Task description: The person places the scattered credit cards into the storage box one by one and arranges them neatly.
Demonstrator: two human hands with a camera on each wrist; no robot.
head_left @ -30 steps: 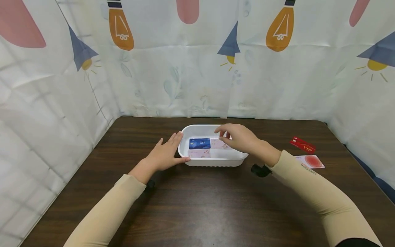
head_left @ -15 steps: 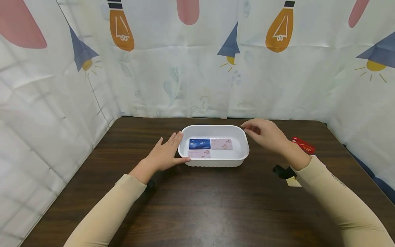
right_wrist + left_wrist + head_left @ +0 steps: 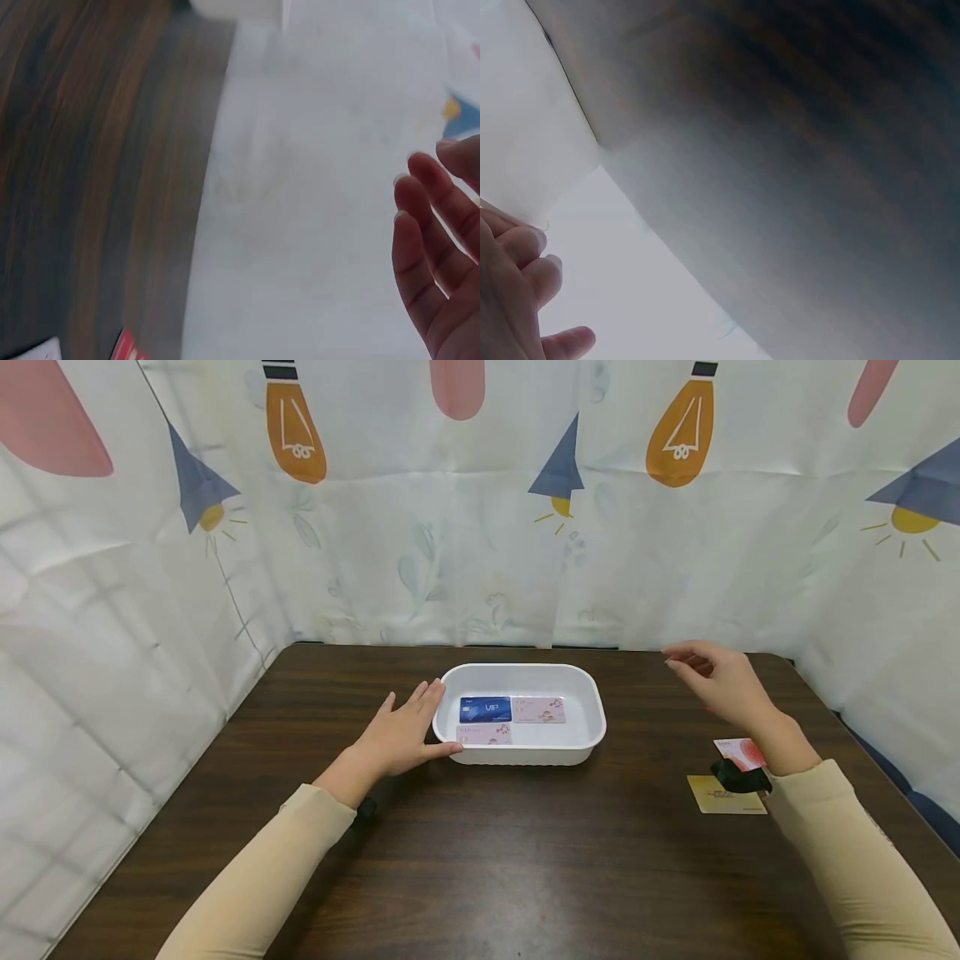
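A white tray (image 3: pixel 525 757) stands on the dark wooden table. Inside lie a blue VIP card (image 3: pixel 485 709), a pink flowered card (image 3: pixel 538 710) to its right and another pink card (image 3: pixel 484 734) below it. My left hand (image 3: pixel 401 735) rests against the tray's left end, fingers spread. Above the table's right side hovers my right hand (image 3: pixel 720 685), its fingers loosely bent around nothing. Under that arm are a card with a red circle (image 3: pixel 731 752) and a gold card (image 3: pixel 720 797). A red card (image 3: pixel 126 346) peeks into the right wrist view; the head view mostly hides it.
A patterned curtain (image 3: pixel 480 552) hangs close behind the table (image 3: pixel 480 852) and along both sides. The wrist camera (image 3: pixel 738 777) on my right arm covers part of the gold card.
My right hand has left the tray and travelled right, over the loose cards. It now covers the red card in the head view. The left hand and the tray are unmoved.
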